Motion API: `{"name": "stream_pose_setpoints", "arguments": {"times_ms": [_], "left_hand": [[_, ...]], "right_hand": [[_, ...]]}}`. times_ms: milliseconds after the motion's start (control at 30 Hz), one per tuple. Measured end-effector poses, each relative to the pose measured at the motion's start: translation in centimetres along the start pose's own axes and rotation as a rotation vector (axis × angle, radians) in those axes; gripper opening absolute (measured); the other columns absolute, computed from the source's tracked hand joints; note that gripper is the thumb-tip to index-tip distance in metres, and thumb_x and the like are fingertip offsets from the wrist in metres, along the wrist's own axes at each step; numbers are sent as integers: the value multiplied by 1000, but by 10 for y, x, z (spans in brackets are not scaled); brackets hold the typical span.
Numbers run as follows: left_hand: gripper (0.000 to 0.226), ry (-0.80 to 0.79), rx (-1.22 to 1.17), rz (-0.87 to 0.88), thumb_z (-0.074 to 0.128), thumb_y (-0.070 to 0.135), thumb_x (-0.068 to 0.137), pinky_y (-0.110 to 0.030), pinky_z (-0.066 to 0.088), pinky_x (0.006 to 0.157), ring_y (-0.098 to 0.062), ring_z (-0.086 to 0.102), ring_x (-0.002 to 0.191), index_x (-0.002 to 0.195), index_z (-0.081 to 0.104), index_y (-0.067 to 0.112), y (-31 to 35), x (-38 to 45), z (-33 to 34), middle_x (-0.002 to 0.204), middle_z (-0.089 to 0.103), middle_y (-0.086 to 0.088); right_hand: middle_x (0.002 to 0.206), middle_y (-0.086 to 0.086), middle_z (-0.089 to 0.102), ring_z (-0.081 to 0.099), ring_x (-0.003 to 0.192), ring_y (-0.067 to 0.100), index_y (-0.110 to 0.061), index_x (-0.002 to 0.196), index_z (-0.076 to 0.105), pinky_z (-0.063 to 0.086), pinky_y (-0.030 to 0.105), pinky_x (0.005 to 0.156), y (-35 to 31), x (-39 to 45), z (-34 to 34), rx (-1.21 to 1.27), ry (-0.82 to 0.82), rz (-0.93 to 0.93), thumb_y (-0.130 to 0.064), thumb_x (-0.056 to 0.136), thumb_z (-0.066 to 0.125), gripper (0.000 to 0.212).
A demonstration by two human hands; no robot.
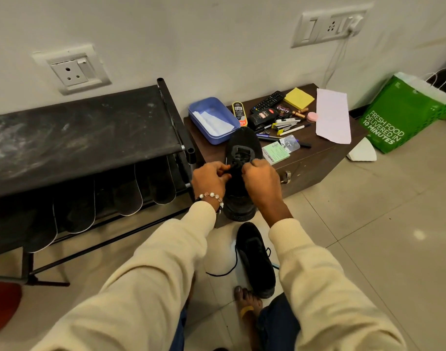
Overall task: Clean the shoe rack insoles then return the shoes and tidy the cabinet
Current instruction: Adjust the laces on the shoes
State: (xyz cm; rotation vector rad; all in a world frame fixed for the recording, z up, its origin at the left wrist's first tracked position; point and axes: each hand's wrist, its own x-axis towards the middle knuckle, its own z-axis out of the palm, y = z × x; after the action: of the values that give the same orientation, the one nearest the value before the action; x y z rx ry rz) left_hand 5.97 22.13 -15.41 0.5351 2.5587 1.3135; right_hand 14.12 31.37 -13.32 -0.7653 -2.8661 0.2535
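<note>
A black shoe stands on the front left corner of a low dark wooden cabinet, toe pointing at the wall. My left hand and my right hand each pinch a black lace of this shoe, close together over its tongue. The second black shoe lies on the floor tiles below, its lace trailing loose to the left. To the left is the black shoe rack with a dusty fabric top. Several dark insoles hang in a row from its lower rail.
The cabinet top holds a blue plastic tub, shoe polish tins, a remote, yellow sticky notes, pens, a stapler and a pink paper. A green paper bag stands on the floor at right. My bare foot is near the floor shoe.
</note>
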Motion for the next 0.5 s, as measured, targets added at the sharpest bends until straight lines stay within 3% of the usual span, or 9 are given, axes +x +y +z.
{"name": "stream_pose_setpoints", "arguments": {"times_ms": [67,133,267,433,500], "left_hand": [[19,8,18,12,73,14,80,-22,50,79,-16,67,82,97,76,21,2,0,1,88,75,-1],[17,21,32,21,69,12,82,-20,48,76,-17,67,80,96,76,20,1,0,1,87,74,-2],[22,-12,-24,-4,77,12,77,-20,49,80,-15,68,84,98,77,20,-2,1,-1,89,75,-3],[22,-4,-12,-8,77,16,77,-25,53,82,-15,68,83,98,77,23,0,-1,3,87,75,-1],[23,-11,-23,-14,78,15,76,-24,52,82,-15,68,83,98,77,22,-1,0,2,86,75,-2]], "right_hand": [[117,12,56,48,112,28,-7,118,58,47,47,92,-8,2,-5,-153,-72,-188,-15,93,54,27],[116,10,57,48,112,29,-10,117,60,39,56,99,-17,7,-8,-179,-176,-231,-15,93,54,26],[114,11,61,54,109,31,-16,116,62,38,48,103,-14,17,-14,-286,-416,-111,-11,93,52,25],[115,19,59,56,107,35,-3,116,59,40,48,101,-14,19,-17,-244,-493,-138,-4,95,44,26],[116,19,59,54,108,34,-5,116,62,41,44,99,-9,18,-19,-82,-498,-89,-1,92,47,28]]}}
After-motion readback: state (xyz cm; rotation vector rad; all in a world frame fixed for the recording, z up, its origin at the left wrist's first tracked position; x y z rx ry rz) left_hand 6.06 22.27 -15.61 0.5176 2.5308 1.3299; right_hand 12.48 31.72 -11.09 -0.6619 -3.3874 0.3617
